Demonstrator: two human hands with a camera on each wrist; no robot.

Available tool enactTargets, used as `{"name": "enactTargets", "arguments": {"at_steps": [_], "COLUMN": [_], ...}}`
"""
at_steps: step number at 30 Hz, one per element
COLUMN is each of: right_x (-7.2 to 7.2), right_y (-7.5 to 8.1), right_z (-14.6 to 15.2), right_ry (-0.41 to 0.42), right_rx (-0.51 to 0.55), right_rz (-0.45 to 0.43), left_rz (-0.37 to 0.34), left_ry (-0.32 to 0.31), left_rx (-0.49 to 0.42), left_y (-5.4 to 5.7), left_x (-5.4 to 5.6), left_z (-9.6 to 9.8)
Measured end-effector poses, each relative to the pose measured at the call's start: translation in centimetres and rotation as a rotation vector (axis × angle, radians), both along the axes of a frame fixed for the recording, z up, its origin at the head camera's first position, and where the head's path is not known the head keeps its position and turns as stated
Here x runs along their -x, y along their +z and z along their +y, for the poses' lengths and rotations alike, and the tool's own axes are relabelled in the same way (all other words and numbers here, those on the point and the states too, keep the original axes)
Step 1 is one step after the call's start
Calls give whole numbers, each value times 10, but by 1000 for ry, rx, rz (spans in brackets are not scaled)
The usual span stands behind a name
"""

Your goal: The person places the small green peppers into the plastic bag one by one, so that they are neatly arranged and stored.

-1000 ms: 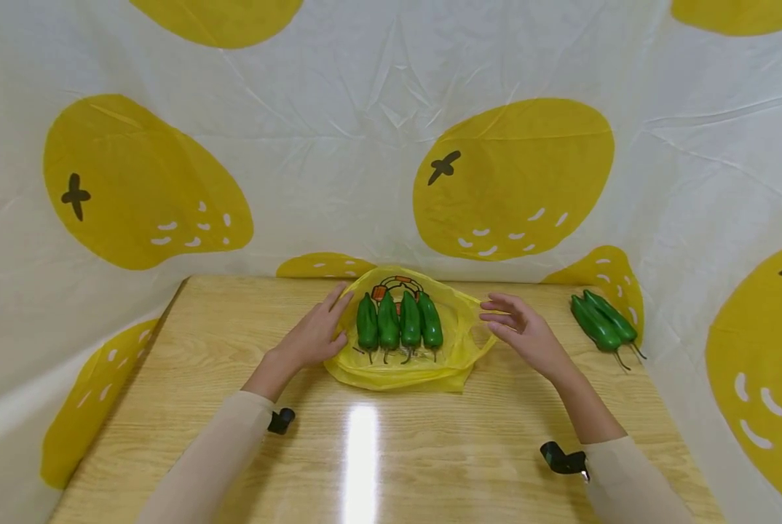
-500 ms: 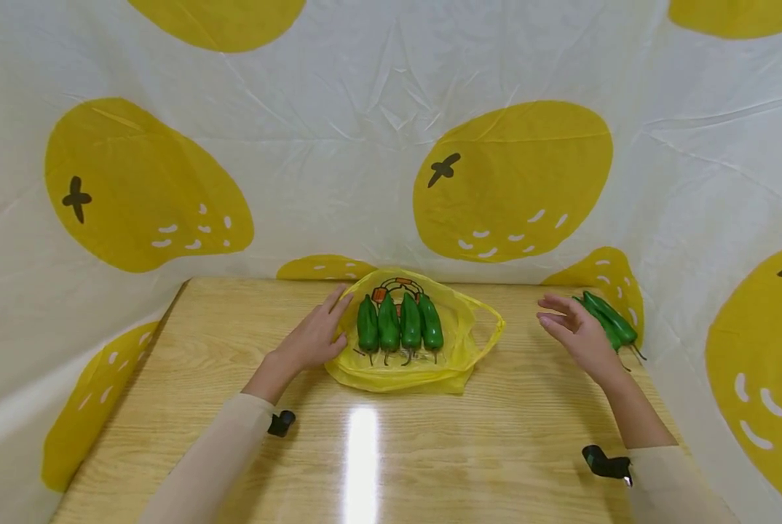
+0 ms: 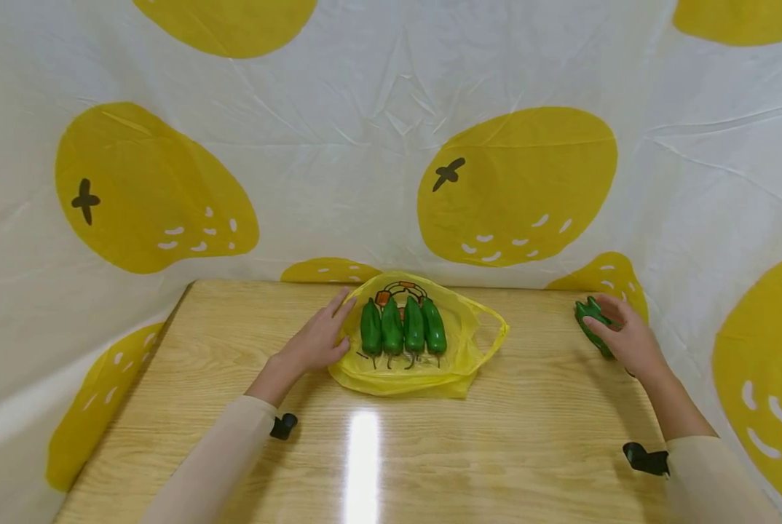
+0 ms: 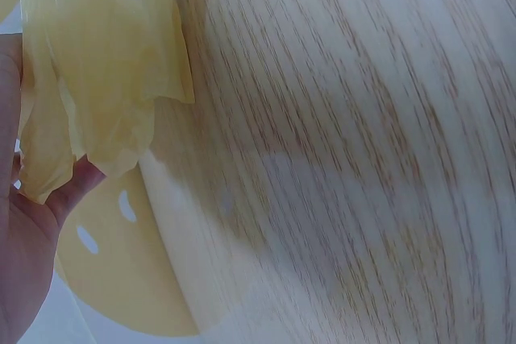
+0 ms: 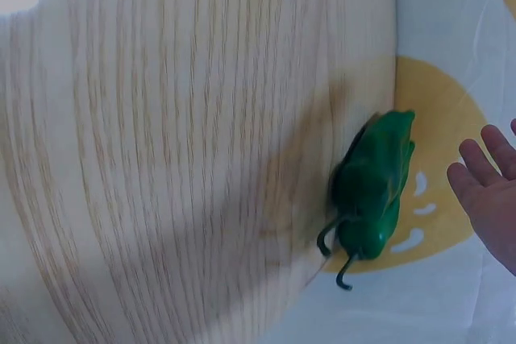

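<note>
Four would be too exact, so several green peppers (image 3: 392,327) lie side by side in a yellow plastic bag (image 3: 459,327), stems toward me. My left hand (image 3: 315,342) rests at the bag's left edge, thumb and fingers spread. In the left wrist view, fingers (image 4: 76,187) pass behind the hanging yellow film. At the far right, my right hand (image 3: 629,340) is over two more green peppers (image 3: 584,316), partly covering them. The right wrist view has those peppers (image 5: 375,179) lying together, with the right hand's fingers extended and apart from them.
A light wooden table (image 3: 496,451) bears everything. White cloth (image 3: 338,175) with yellow fruit prints rises behind and along both sides, close beside the right peppers. The bag's right handle loop (image 3: 499,335) sticks out over the table.
My right hand has moved from the bag's right handle over to the two peppers at the far right. The left hand has stayed at the bag's left edge.
</note>
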State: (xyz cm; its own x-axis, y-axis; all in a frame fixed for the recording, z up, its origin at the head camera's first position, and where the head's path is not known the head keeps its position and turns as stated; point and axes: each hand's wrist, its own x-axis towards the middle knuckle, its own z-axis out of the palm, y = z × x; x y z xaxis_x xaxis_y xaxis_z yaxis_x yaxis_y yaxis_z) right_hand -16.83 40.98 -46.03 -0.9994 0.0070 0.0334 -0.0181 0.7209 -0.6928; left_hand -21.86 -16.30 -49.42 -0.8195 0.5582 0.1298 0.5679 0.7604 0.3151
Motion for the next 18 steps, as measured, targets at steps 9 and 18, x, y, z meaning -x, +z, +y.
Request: {"name": "enactTargets", "arguments": {"at_steps": [9, 18], "right_x": [10, 12], "right_y": [-8, -22], "right_z": [24, 35], "right_ry": [-37, -22], "right_rx": [-151, -220], "right_rz": [-69, -81], "left_rz": [6, -11], "left_ry": [3, 6], "left_rx": [-6, 2], "left_y": [1, -1], "left_x": [-1, 0], "left_z": [0, 1]}}
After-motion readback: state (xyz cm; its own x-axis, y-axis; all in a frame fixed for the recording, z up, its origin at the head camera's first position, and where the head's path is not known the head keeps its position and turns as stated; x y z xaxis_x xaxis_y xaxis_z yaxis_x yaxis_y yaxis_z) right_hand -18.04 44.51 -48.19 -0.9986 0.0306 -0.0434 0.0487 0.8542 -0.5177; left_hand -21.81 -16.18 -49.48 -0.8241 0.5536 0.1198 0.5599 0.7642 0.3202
